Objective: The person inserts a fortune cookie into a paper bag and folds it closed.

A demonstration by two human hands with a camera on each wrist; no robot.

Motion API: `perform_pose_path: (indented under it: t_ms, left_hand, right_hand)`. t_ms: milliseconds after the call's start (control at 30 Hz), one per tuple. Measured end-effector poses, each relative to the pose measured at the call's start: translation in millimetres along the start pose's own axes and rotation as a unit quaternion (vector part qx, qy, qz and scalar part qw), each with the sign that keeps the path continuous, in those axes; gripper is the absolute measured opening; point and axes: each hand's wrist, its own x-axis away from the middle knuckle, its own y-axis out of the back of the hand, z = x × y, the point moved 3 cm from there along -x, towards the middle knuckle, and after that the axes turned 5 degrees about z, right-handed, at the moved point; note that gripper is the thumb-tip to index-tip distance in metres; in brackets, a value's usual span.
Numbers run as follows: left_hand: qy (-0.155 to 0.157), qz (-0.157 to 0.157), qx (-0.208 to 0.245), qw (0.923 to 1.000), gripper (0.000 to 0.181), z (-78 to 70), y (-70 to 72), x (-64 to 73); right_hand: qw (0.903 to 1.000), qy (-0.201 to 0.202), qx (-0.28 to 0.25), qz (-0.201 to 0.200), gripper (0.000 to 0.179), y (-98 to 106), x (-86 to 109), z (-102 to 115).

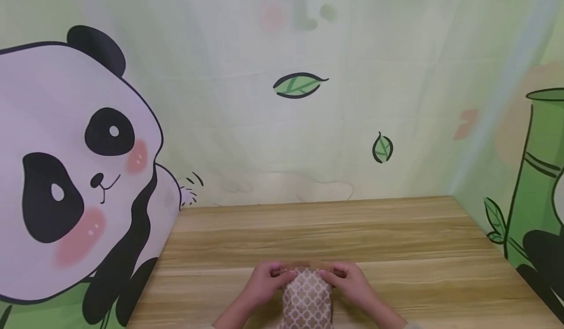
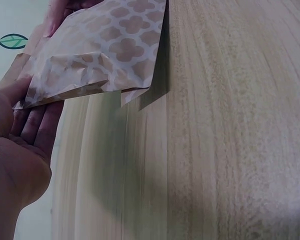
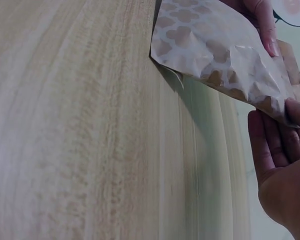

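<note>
A brown paper bag (image 1: 307, 299) with a white lattice print is at the bottom middle of the head view, its far end raised off the table. My left hand (image 1: 266, 282) pinches the left corner of that end, thumb on the printed face and fingers beneath. On the opposite corner, my right hand (image 1: 348, 284) pinches in the same way. Both wrist views show the bag's paper (image 2: 127, 47) creased near the thumbs, with a plain brown strip (image 3: 290, 62) along the held edge. What the bag contains is hidden.
The wood-grain table (image 1: 317, 231) stretches behind and to both sides of the bag. A pale green cloth backdrop (image 1: 246, 138) rises at its back edge. A printed panda (image 1: 79, 172) is at left and a printed bamboo stalk (image 1: 539, 172) at right.
</note>
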Motion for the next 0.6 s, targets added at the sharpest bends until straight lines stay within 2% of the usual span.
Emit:
perform_pose_path:
  t_ms: [300,467,600]
  left_hand:
    - [-0.010,-0.001,0.000,1.0000,0.017,6.0,5.0,1.3]
    - [-0.003,0.011,0.034,0.9993,0.015,10.7,7.3,1.4]
    - [0.000,0.018,0.048,0.9987,0.017,13.3,9.5,1.7]
  right_hand:
    - [0.9991,-0.005,0.039,-0.017,0.016,5.0,3.2,-2.1]
    - [0.9990,-0.014,0.032,-0.029,0.017,9.5,5.3,-5.5]
    - [0.9995,-0.018,0.015,-0.021,0.020,10.4,5.2,-5.0]
